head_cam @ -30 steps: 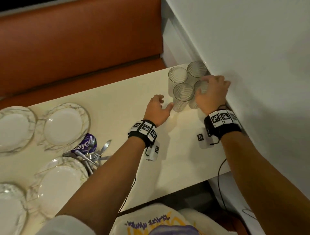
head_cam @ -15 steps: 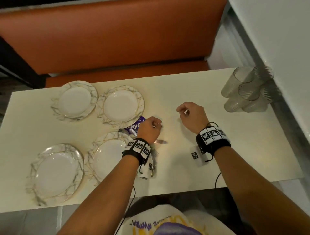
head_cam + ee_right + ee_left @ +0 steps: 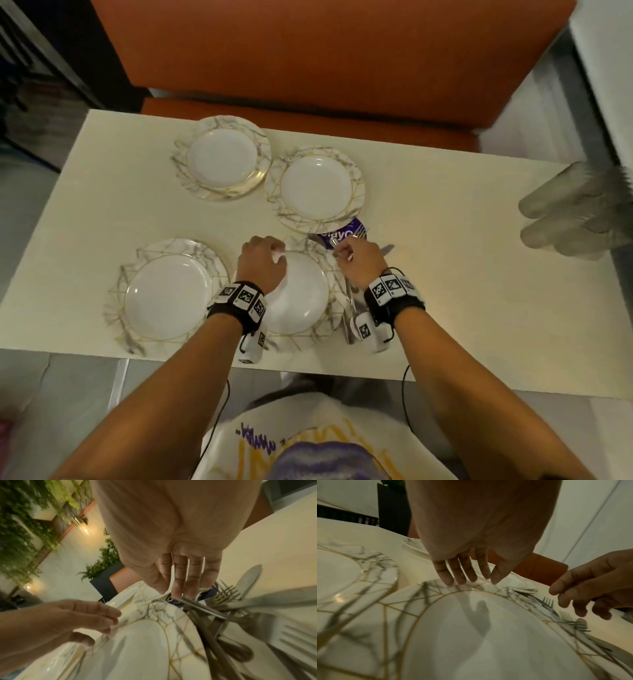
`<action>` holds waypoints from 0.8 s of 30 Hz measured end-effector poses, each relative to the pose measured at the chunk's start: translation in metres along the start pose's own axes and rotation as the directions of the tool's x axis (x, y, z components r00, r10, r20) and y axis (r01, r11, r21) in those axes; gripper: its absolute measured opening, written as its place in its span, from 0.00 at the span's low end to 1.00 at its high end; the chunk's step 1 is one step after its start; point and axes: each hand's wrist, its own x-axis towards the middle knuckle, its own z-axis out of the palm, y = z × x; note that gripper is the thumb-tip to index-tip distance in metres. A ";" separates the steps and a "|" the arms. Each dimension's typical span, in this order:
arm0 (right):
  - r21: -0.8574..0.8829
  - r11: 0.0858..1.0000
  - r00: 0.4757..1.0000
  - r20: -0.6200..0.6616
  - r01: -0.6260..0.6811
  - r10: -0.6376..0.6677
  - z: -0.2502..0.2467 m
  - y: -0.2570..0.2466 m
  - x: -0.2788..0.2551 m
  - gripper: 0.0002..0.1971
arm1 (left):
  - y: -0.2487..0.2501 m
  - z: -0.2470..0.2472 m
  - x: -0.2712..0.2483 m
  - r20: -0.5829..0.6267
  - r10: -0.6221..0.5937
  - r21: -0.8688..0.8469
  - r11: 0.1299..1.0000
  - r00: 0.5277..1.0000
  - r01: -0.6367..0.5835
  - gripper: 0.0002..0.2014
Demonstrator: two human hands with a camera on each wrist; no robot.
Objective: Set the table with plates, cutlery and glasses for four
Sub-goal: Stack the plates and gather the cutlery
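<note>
Right of the near plate (image 3: 301,301) the cutlery pile (image 3: 228,615) lies, handles running along the plate's edge. Nearer it, the right hand (image 3: 359,263) sets fingertips (image 3: 178,591) together on one piece. Over the plate's far rim, the left hand (image 3: 262,267) hangs, fingers loosely spread, holding nothing.

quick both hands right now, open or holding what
Left hand: open, fingertips at the plate rim.
Right hand: fingers on the cutlery; grip cannot be told.

Left hand (image 3: 262,262): off the glasses (image 3: 575,212), now over near plate (image 3: 301,298) at its 12 o'clock rim. Right hand (image 3: 359,262): now touching cutlery pile (image 3: 223,609) at 3 o'clock.
</note>
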 end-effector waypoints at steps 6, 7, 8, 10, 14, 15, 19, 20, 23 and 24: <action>-0.172 0.979 0.987 0.100 -0.110 0.129 0.021 -0.003 0.001 0.16 | -0.024 -0.016 0.000 -0.073 -0.101 0.181 0.977 0.992 0.113 0.26; -0.192 0.974 0.986 0.094 -0.118 0.138 0.024 -0.004 0.000 0.18 | -0.027 -0.017 0.002 -0.060 -0.120 0.176 0.976 0.991 0.129 0.26; -0.196 0.972 0.986 0.083 -0.126 0.144 0.026 -0.006 -0.001 0.18 | -0.030 -0.018 0.003 -0.041 -0.130 0.159 0.978 0.991 0.135 0.24; -0.187 0.970 0.985 0.049 -0.153 0.165 0.031 -0.006 0.000 0.17 | -0.035 -0.019 0.006 -0.011 -0.133 0.101 0.986 0.991 0.133 0.21; -0.169 0.959 0.973 0.009 -0.228 0.233 0.029 -0.008 0.003 0.12 | -0.033 -0.025 0.012 -0.006 -0.151 -0.065 0.987 0.989 0.150 0.17; -0.157 0.958 0.970 0.015 -0.238 0.244 0.025 -0.009 0.003 0.07 | -0.030 -0.028 0.014 -0.009 -0.143 -0.096 0.985 0.990 0.142 0.16; 0.020 0.946 0.945 0.044 -0.325 0.324 -0.004 -0.006 0.007 0.10 | -0.008 -0.042 0.023 0.011 -0.063 -0.163 0.985 0.998 0.064 0.15; 0.089 0.940 0.945 0.033 -0.328 0.327 -0.011 -0.005 0.008 0.11 | -0.001 -0.045 0.026 0.012 -0.053 -0.197 0.979 0.999 0.055 0.15; 0.244 0.922 0.948 -0.026 -0.300 0.316 -0.037 -0.010 0.008 0.12 | 0.019 -0.052 0.032 -0.023 -0.055 -0.350 0.936 0.998 0.043 0.13; 0.274 0.922 0.953 -0.053 -0.272 0.297 -0.046 -0.012 0.009 0.12 | 0.025 -0.053 0.033 -0.025 -0.062 -0.394 0.918 0.998 0.047 0.13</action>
